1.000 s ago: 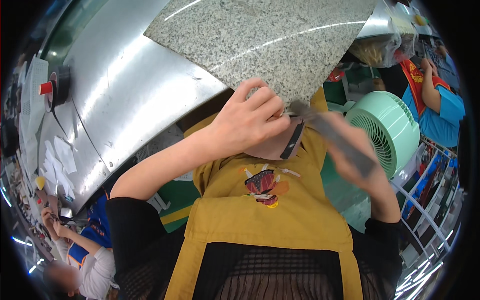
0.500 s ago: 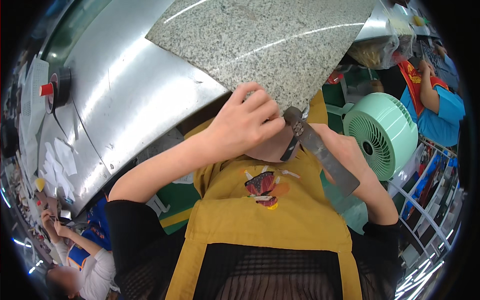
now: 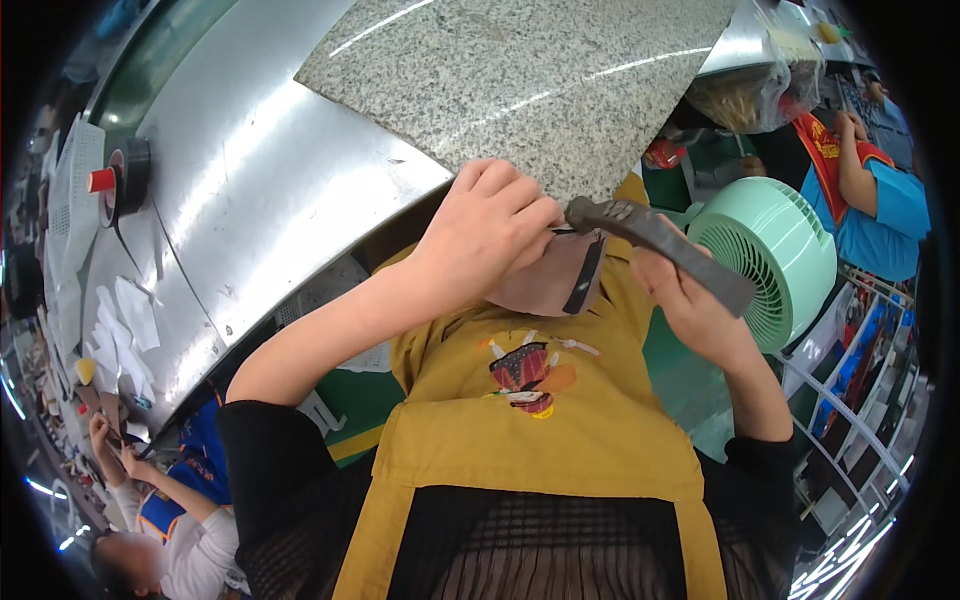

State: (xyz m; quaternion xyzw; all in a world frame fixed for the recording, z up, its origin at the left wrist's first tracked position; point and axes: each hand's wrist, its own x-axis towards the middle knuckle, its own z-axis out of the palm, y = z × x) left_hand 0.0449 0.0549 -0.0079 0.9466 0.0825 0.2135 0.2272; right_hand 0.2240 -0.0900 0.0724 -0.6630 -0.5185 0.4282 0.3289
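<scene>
My left hand is closed on the upper edge of a brownish-mauve leather piece with a black strip along its right side. The piece hangs over the front of my mustard apron, at the near corner of a speckled stone slab. My right hand grips a hammer with a long, dark metal head. Its small end is close to my left fingertips, above the leather's top edge; I cannot tell if they touch. The hammer's head hides most of its handle.
The slab rests on a shiny metal table. A black tape roll and white scraps lie at left. To the right stand a mint-green fan and a wire rack. Co-workers sit at lower left and upper right.
The hammer has turned from a steep slant to a flatter one, its wide end rising to the right. My right hand shows more beneath it. My left hand has barely moved.
</scene>
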